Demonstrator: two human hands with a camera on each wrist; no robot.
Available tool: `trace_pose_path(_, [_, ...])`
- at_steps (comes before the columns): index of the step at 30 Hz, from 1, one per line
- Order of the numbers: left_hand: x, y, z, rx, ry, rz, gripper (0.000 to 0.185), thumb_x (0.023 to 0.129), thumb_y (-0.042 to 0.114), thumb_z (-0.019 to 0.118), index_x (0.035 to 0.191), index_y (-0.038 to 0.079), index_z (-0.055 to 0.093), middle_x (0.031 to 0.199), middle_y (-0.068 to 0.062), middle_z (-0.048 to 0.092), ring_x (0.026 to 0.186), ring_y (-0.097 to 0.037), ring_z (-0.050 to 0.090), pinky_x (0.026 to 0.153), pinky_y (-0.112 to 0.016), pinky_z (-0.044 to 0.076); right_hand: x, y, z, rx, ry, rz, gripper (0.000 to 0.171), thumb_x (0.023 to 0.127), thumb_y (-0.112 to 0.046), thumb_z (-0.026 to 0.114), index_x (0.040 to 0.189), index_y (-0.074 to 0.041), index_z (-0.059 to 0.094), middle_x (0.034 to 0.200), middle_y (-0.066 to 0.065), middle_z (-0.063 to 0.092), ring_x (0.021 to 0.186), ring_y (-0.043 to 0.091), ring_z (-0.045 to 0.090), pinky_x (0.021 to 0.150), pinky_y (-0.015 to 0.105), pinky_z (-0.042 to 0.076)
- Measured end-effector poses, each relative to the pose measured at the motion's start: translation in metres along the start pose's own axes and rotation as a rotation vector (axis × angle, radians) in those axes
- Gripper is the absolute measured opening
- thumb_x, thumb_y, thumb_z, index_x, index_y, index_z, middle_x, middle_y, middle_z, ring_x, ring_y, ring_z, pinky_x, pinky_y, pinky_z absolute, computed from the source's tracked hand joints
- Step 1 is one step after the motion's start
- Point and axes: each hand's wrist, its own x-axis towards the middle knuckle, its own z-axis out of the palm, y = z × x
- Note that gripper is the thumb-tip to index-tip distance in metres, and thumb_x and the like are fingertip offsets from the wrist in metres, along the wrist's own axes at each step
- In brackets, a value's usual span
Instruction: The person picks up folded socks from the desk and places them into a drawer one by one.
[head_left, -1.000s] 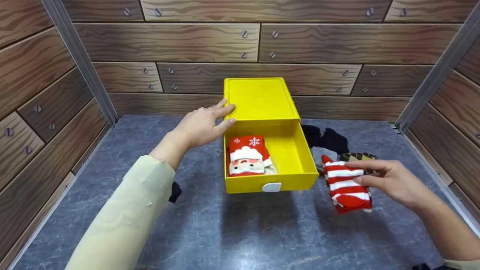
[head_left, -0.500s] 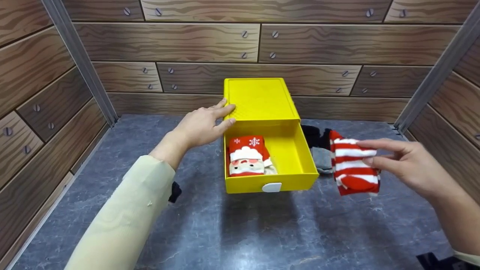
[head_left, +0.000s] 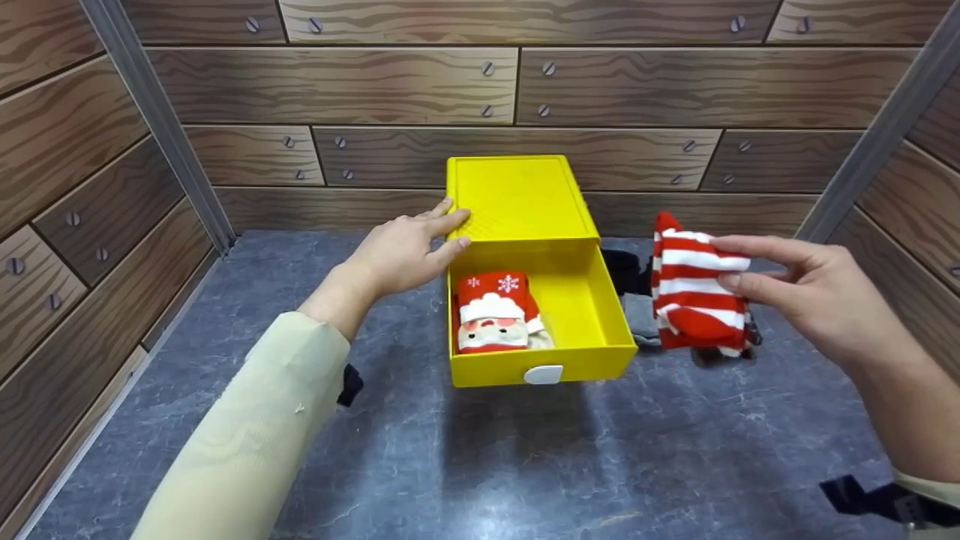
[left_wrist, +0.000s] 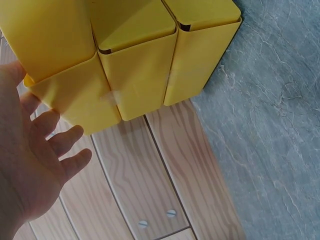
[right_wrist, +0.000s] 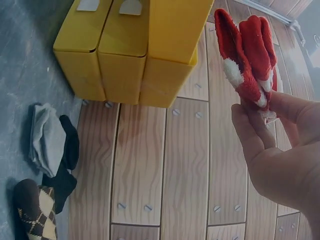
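My right hand (head_left: 832,300) pinches a folded pair of red-and-white striped socks (head_left: 701,285) between thumb and fingers, raised to the right of a yellow drawer cabinet (head_left: 517,199). The right wrist view has the same socks edge-on, with red folds and white trim. My left hand (head_left: 397,251) rests on the left edge of the cabinet, fingers extended onto its top. The top drawer (head_left: 491,369) is pulled out towards me. In its left half lies a folded pair of red Santa socks (head_left: 491,311); yellow bottom shows on the right.
Beside the cabinet on the right, grey socks (right_wrist: 47,140), black socks (right_wrist: 62,185) and argyle-patterned socks (right_wrist: 37,210) lie on the dark marbled tabletop (head_left: 525,465). Two lower drawers (right_wrist: 122,30) are closed under the open one. Wood-patterned walls (head_left: 337,82) enclose the back and sides.
My right hand has lifted the striped socks up from beside the drawer, first slightly right, then higher. My left hand and the cabinet have stayed put.
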Motion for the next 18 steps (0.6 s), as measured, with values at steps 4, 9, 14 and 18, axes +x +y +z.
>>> trace_pose_path(4, [0.000,0.000,0.000,-0.003,0.004,0.000,0.066,0.109,0.063,0.039,0.168,0.034,0.032,0.175,0.004,0.020,0.154,-0.032,0.038,0.123,-0.054,0.034,0.005,-0.004,0.003,0.028,0.022,0.018,0.043,0.098,0.001,0.075,0.141,-0.004,0.069,0.115,-0.006,0.076,0.089,0.013,0.078,0.072,0.024,0.063])
trace_pose_path(9, [0.001,0.001,-0.001,-0.002,0.007,0.003,0.066,0.109,0.063,0.039,0.168,0.034,0.032,0.175,0.004,0.021,0.154,-0.032,0.039,0.123,-0.053,0.035,0.011,-0.011,0.006,0.024,0.049,0.030,0.044,0.099,-0.003,0.075,0.142,-0.006,0.069,0.117,-0.008,0.075,0.091,0.011,0.077,0.073,0.024,0.062])
trace_pose_path(14, [0.000,0.001,-0.001,-0.004,0.005,0.000,0.066,0.109,0.064,0.039,0.168,0.034,0.031,0.175,0.004,0.020,0.154,-0.032,0.039,0.123,-0.054,0.034,0.018,-0.020,0.012,0.109,0.064,0.021,0.043,0.098,-0.004,0.076,0.141,-0.007,0.070,0.119,-0.004,0.075,0.092,0.014,0.077,0.073,0.025,0.062])
trace_pose_path(18, [-0.001,0.001,-0.001,-0.007,0.003,-0.003,0.066,0.109,0.063,0.040,0.168,0.034,0.031,0.175,0.004,0.020,0.154,-0.033,0.038,0.123,-0.054,0.034,0.024,-0.026,0.019,0.298,0.036,-0.007,0.042,0.095,0.001,0.078,0.136,-0.002,0.072,0.118,0.004,0.077,0.091,0.017,0.078,0.074,0.025,0.063])
